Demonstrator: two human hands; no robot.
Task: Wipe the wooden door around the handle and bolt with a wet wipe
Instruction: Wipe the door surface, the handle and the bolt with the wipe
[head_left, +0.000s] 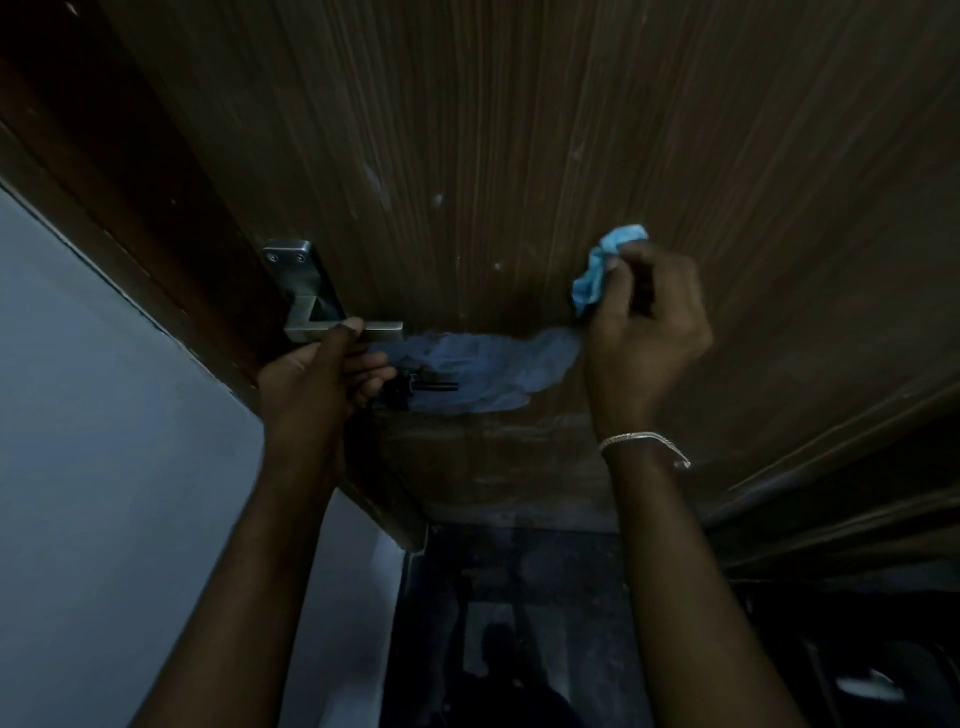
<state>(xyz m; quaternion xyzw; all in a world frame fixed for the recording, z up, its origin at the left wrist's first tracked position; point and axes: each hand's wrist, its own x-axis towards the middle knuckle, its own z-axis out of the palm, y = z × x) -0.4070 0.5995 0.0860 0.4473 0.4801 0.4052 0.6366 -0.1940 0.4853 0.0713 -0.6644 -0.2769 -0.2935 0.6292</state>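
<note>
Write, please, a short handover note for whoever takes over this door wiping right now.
Left hand grips the handle lever.
Right hand pinches the crumpled blue wet wipe at the wooden door.
Done: a wet smear runs from the bolt to the wipe.
Left: pale specks above the smear, and around the handle plate, which looks unwiped.

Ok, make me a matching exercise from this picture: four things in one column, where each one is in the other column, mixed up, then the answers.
Things
1. wet wipe
2. door handle
3. bracelet
4. damp patch

Places
A. on the wrist of the right hand
B. gripped by the left hand
C. bunched in the right hand's fingers
D. spread on the wooden door between the two hands

Pairs: 1-C, 2-B, 3-A, 4-D
</note>
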